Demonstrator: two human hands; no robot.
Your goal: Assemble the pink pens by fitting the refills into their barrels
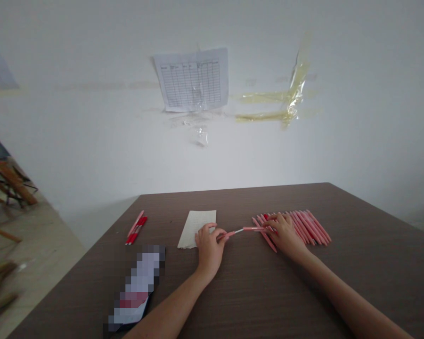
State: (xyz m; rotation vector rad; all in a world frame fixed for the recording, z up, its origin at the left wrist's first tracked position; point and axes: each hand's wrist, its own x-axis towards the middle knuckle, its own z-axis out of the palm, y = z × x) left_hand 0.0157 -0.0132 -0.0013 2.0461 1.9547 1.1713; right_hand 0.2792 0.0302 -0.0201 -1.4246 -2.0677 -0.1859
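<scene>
My left hand (209, 247) is closed around the pink tip piece of a pen (238, 231) that is pulled apart, its thin white refill showing in the middle. My right hand (284, 234) grips the pen's pink barrel at the other end. The pen lies level just above the dark wooden table (254, 292). Beside and under my right hand lies a row of several pink pens (309, 227). A small slip of white paper (195, 228) lies just left of my left hand.
A few red and pink pens (136, 228) lie near the table's left edge. A pixelated flat object (136, 287) rests at the front left. A printed sheet (192, 79) and tape strips (286, 96) hang on the white wall. Wooden furniture (5, 186) stands at far left.
</scene>
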